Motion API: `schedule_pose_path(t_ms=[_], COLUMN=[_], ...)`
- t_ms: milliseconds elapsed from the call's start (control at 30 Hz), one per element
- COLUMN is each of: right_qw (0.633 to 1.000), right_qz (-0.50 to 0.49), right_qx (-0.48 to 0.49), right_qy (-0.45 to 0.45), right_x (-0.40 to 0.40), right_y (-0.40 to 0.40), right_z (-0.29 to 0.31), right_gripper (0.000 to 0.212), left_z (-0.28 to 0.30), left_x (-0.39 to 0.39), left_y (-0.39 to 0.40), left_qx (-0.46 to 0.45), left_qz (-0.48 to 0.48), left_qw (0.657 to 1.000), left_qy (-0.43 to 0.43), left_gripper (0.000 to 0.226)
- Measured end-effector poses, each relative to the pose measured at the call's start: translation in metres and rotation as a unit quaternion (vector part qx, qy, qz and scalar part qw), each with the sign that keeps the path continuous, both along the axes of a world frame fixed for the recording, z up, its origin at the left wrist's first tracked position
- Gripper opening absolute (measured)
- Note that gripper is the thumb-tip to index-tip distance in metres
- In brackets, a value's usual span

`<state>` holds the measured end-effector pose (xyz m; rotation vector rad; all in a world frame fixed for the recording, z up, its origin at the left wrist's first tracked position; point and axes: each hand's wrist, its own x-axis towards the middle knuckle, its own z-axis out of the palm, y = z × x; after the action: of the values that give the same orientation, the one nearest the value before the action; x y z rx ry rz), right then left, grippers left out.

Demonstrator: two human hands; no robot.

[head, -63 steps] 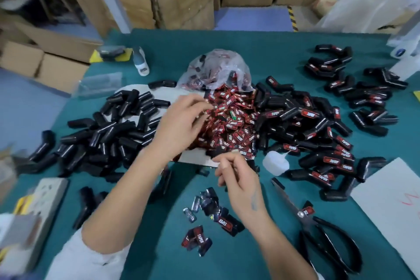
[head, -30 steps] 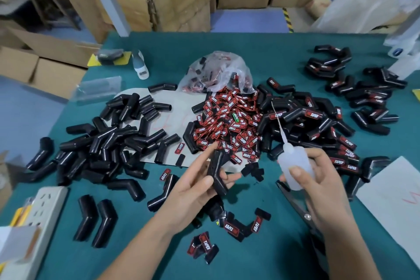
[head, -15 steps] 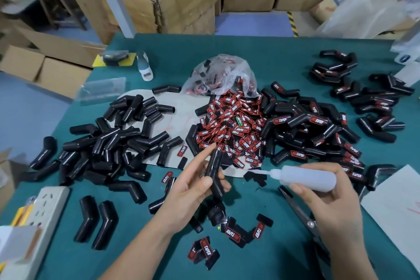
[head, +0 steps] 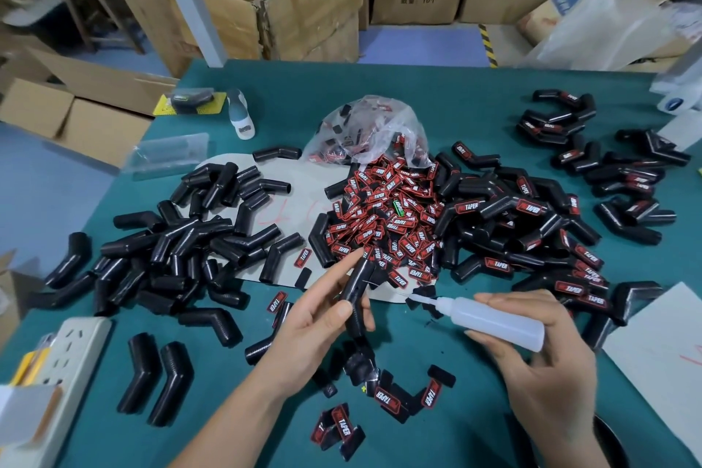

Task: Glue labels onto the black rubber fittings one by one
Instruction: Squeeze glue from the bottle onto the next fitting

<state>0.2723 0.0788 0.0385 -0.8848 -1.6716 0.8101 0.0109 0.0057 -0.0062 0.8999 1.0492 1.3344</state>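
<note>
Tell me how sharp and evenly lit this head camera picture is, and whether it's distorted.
Head view: wide-angle bending at the edges; top left corner smeared by blur; the centre is sharp, label pile print readable; soft even light, faint shadows under both hands, mild sheen on the plastic bag.

Black rubber fittings [head: 178, 239] at left of the frame are seen with a slight sheen. The glue bottle [head: 494, 319] is made of translucent, smooth plastic. The table [head: 475, 99] is covered in matt teal cloth. Corrugated cardboard boxes [head: 304, 0] are stacked along the top.
</note>
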Motion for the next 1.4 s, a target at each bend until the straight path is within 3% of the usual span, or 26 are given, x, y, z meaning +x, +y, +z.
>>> schedule_pose_path(t_ms=[1400], right_qw=[0.999], right_qz=[-0.029], right_qx=[0.032], right_qy=[-0.029], right_x=[0.0013], right_y=[-0.0015], right_z=[0.002], right_gripper=[0.029], left_z=[0.0054], left_x=[0.0048], left_y=[-0.0014], left_qx=[-0.007], left_qz=[-0.001], left_qw=[1.0], left_qy=[-0.026], left_gripper=[0.066])
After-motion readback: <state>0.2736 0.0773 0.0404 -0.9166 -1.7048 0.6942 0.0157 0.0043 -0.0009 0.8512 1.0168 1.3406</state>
